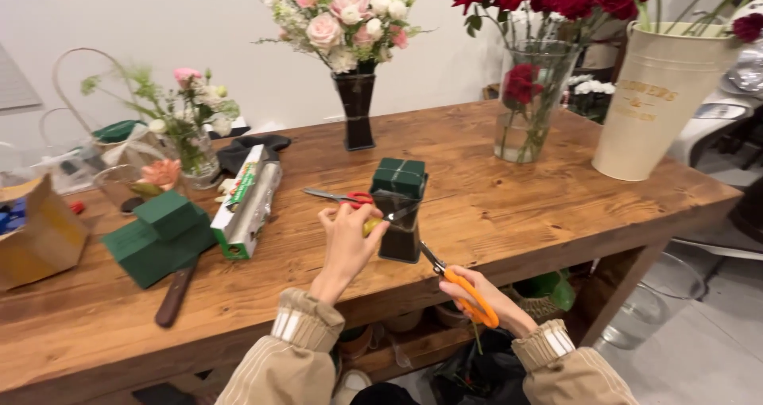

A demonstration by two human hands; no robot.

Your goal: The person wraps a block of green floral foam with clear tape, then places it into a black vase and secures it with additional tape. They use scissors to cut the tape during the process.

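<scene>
- Head view, near edge of wooden bench (509, 206): left hand (347, 238) raised against a small dark vase (400, 230), fingers pinched on a small yellow-green bit (370, 226) at the vase's side, seemingly to steady the piece.
- Same view, top of vase: dark green foam block (399, 177) wedged in the mouth and crossed with thin tape, apparently to keep it from lifting.
- Below the bench edge: right hand (485, 298) closed through the orange handles of scissors (457, 282), blades angled up toward the vase base, kept close for cutting.
- Behind the vase: second pair of scissors, red-handled (342, 197), lying flat on the bench, set aside within reach.
- Left of the hands: long foil-wrapped box (248, 202), larger green foam bricks (161, 236) and a brown-handled knife (176, 294) beside them, likely for trimming foam.
- Back of the bench: tall black vase of pink and white roses (350, 23), glass vase of red roses (536, 95), cream metal bucket (660, 103) at right, all stood well apart from the work.
</scene>
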